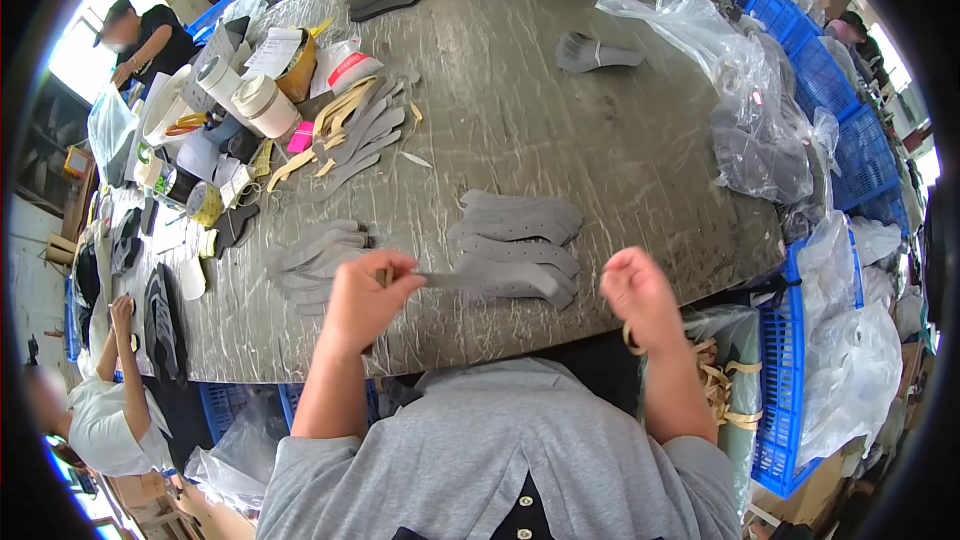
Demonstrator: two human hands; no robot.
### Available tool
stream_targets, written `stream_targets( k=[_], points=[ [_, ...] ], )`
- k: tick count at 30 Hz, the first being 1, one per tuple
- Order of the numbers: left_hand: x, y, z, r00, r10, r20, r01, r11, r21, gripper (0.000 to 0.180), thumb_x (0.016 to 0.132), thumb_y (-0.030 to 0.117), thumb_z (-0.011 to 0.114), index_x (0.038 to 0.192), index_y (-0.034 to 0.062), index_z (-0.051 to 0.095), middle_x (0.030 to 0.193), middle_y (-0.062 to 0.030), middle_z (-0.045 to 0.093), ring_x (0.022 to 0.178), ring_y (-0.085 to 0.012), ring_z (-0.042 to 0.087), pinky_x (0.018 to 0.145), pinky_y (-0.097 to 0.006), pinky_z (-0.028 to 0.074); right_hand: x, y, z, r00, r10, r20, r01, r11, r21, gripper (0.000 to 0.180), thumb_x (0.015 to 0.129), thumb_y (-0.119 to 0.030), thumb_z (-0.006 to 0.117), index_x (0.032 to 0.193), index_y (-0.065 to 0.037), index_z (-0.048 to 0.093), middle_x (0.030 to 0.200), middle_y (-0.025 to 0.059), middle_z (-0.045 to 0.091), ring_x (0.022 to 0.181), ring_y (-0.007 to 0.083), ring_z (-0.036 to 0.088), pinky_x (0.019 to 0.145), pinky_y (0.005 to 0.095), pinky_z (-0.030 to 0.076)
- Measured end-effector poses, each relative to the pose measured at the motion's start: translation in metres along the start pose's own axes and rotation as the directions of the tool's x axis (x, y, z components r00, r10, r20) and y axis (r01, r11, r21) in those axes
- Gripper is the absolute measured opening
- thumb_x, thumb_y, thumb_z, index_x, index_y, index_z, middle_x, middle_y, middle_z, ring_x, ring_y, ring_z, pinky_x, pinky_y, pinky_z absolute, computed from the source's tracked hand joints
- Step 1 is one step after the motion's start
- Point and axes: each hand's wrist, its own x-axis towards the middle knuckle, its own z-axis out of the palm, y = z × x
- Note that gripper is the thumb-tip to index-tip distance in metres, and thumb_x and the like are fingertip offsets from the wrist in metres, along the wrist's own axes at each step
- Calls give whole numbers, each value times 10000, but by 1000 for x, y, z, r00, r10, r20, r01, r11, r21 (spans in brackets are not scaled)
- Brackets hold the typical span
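My left hand [370, 295] is closed on one end of a thin grey cut piece [480, 278], which reaches out to the right and is a little blurred. Beneath it on the table lie overlapping grey curved pieces [515, 218] with small holes along them. Another fanned pile of grey pieces [310, 258] is beside my left hand, partly covered by it. To the right of the holed pieces, my right hand [640, 295] hangs apart from them with its fingers curled together. Whether anything is in its fingertips cannot be made out.
Loose grey and tan pieces [355, 130] lie left of centre, near tubs, tape rolls and papers. A tied grey bundle [598, 53] sits farther off. Plastic bags [750, 120] and blue crates [785, 370] line the right. Co-workers are at the left and far edges.
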Motion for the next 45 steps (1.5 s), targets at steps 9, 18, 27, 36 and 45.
stream_targets(
  k=[9, 18, 27, 36, 45],
  points=[
    [18, -20, 30, 970, -72, 231, 37, 988, 149, 96, 802, 62, 715, 824, -14, 662, 618, -7, 593, 547, -60, 541, 506, -234, 425, 8, 45, 31, 997, 53, -60, -55, 998, -42, 174, 836, -44, 732, 932, -29, 588, 822, -30, 557, 730, 36, 493, 666, 192, 417],
    [35, -26, 32, 933, -126, 337, 97, 990, 102, 110, 795, 82, 720, 816, -11, 666, 613, -17, 593, 538, -71, 559, 497, -238, 425, 11, 58, 34, 996, -47, -79, 38, 993, -114, 107, 843, 7, 693, 875, -13, 594, 788, -22, 582, 714, 34, 520, 648, 199, 434],
    [41, -39, 45, 946, -144, 290, 73, 968, 241, 133, 790, 94, 721, 833, -24, 676, 636, -47, 621, 553, -101, 595, 516, -254, 458, 14, 68, 34, 989, -48, -143, 16, 976, -219, 131, 821, 16, 696, 815, -13, 568, 706, -17, 570, 658, 35, 506, 596, 212, 429],
    [43, -37, 46, 935, -192, 298, 126, 965, 228, 129, 793, 89, 716, 844, -23, 676, 684, -50, 643, 563, -104, 601, 528, -256, 473, 13, 62, 39, 982, -105, -156, 49, 945, -324, 137, 807, 11, 705, 797, 1, 568, 693, 9, 598, 644, 40, 526, 575, 224, 442],
    [44, -41, 47, 940, -157, 304, 81, 965, 248, 139, 789, 120, 716, 838, -7, 687, 657, -98, 643, 561, -157, 614, 561, -305, 483, 14, 63, 44, 973, -166, -163, 66, 869, -490, 105, 795, -10, 685, 809, -9, 581, 683, 82, 618, 628, 148, 601, 581, 291, 478]
  ],
)
